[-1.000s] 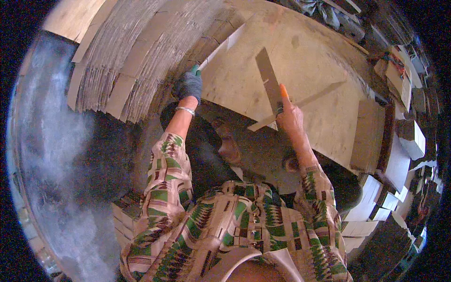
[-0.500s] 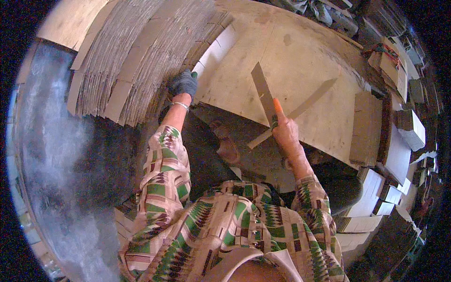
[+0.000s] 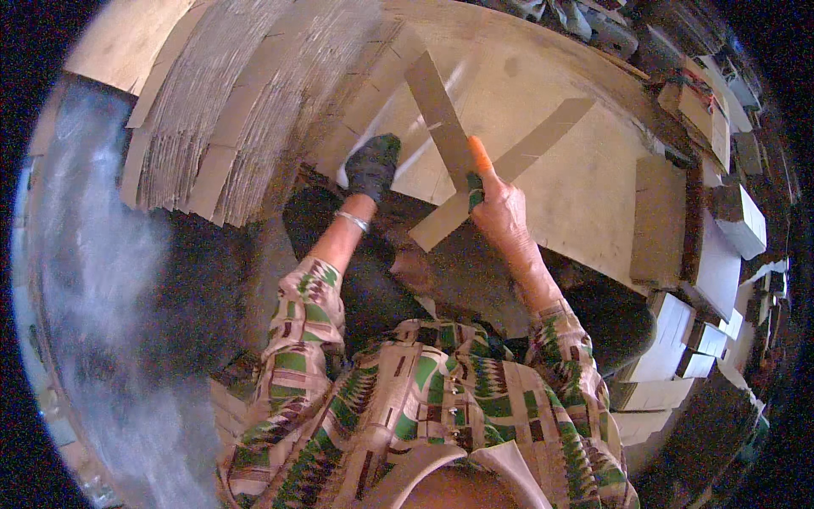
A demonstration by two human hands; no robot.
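My right hand [image 3: 500,208] grips two notched brown cardboard strips that cross in an X. One strip [image 3: 437,97] points up and left; the other strip [image 3: 547,136] runs from upper right to lower left, its near end past the board's edge. An orange cover is on the index finger, stretched along the strips, and a green one lies by the thumb. My left hand [image 3: 373,168], in a dark glove with a band at the wrist, looks closed at the near end of a pale cardboard strip [image 3: 360,140], smeared by motion. Its fingertips are hard to make out.
Tall rows of stacked cardboard strips [image 3: 246,110] stand at the left of the wooden board [image 3: 551,199]. A brown cardboard pile [image 3: 659,220] sits at the board's right end. White bundles [image 3: 739,222] and more cardboard lie beyond it. My legs are below the board's near edge.
My left hand has moved right, away from the stack, and the pale strip there is now blurred. My right hand has shifted slightly up and left with the crossed strips.
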